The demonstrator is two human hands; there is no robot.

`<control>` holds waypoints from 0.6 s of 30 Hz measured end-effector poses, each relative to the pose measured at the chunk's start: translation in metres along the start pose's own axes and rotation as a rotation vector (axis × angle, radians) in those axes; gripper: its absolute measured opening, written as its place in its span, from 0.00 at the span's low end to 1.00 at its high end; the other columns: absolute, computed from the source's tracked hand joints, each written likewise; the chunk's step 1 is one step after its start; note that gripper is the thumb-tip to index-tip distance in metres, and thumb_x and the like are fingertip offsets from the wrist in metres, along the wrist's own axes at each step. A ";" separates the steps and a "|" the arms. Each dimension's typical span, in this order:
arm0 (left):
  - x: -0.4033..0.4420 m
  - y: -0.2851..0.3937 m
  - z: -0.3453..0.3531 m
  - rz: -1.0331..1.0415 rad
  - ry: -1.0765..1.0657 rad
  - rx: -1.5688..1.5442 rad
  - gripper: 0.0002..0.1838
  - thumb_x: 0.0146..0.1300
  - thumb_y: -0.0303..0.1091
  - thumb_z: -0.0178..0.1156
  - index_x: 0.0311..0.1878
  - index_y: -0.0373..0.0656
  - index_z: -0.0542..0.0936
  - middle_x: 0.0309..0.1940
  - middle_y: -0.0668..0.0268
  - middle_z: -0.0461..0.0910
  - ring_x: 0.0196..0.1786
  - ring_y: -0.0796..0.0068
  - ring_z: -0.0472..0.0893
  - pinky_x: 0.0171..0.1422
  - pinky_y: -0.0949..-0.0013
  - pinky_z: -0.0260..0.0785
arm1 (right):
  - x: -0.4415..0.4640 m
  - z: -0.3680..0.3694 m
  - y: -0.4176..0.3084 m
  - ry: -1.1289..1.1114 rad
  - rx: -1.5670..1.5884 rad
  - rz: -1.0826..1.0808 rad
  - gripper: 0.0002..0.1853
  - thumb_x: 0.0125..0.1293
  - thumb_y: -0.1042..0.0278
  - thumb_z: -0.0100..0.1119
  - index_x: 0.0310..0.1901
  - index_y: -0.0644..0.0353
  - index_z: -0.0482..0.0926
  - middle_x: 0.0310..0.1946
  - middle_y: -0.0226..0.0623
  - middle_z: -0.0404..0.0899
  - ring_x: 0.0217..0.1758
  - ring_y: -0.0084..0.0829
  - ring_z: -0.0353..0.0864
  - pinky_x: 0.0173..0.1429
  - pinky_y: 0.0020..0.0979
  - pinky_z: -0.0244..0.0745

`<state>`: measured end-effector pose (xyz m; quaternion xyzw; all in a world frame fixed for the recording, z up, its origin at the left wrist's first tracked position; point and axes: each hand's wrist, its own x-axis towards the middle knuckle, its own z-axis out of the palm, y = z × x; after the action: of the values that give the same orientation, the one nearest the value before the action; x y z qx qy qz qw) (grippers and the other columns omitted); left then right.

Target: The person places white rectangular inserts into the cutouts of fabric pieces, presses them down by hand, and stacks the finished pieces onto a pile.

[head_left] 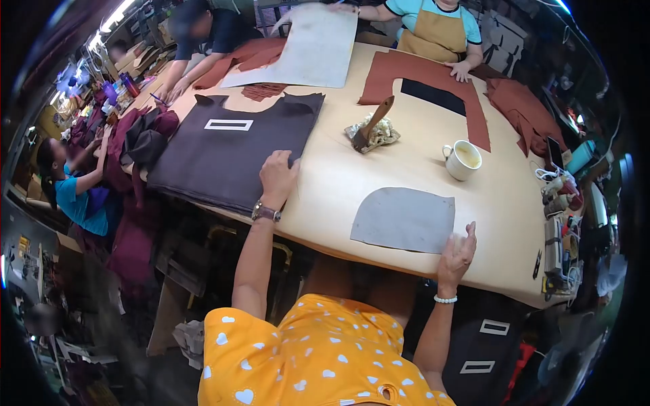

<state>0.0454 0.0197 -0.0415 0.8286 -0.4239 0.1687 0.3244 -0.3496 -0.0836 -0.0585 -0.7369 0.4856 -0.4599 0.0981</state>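
Observation:
My left hand (pixel 277 177) rests on the right edge of a stack of dark cut fabric pieces (pixel 233 159), fingers lying over it and slightly bent. A white rectangular frame (pixel 229 125) lies on the top piece. My right hand (pixel 457 256) is open with its fingers stretched out, at the lower right corner of a grey piece with a rounded corner (pixel 406 220). Beyond the grey piece stand a white mug (pixel 463 161) with yellowish contents and a wooden-handled brush (pixel 374 125), which leans on a crumpled wad (pixel 381 134).
Across the table (pixel 325 196), a person in an apron (pixel 437 34) touches a rust-coloured fabric piece (pixel 386 74). Another person leans over at the far left, near a large white sheet (pixel 318 54). Maroon fabric (pixel 125 145) hangs at the left; bottles and tools line the right edge.

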 end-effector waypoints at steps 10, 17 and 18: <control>0.024 -0.011 0.011 -0.014 -0.066 -0.013 0.16 0.50 0.42 0.66 0.36 0.40 0.83 0.37 0.58 0.81 0.42 0.57 0.79 0.47 0.61 0.71 | 0.002 0.001 -0.010 -0.018 -0.054 0.041 0.26 0.59 0.76 0.53 0.60 0.71 0.63 0.55 0.54 0.69 0.60 0.49 0.68 0.64 0.42 0.62; 0.026 -0.027 0.014 -0.041 -0.085 -0.139 0.14 0.53 0.40 0.64 0.35 0.38 0.83 0.34 0.56 0.82 0.37 0.59 0.82 0.44 0.63 0.73 | 0.001 0.000 -0.011 -0.028 -0.072 0.054 0.27 0.59 0.78 0.52 0.61 0.71 0.63 0.55 0.53 0.70 0.59 0.48 0.69 0.63 0.41 0.63; 0.026 -0.028 0.015 -0.044 -0.082 -0.144 0.13 0.53 0.39 0.64 0.35 0.39 0.83 0.34 0.56 0.82 0.36 0.59 0.82 0.43 0.63 0.73 | 0.001 0.000 -0.012 -0.026 -0.064 0.057 0.27 0.59 0.78 0.52 0.61 0.71 0.63 0.55 0.53 0.70 0.59 0.48 0.69 0.63 0.41 0.63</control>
<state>0.0838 0.0061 -0.0488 0.8183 -0.4296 0.0967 0.3694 -0.3423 -0.0787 -0.0508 -0.7315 0.5195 -0.4315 0.0941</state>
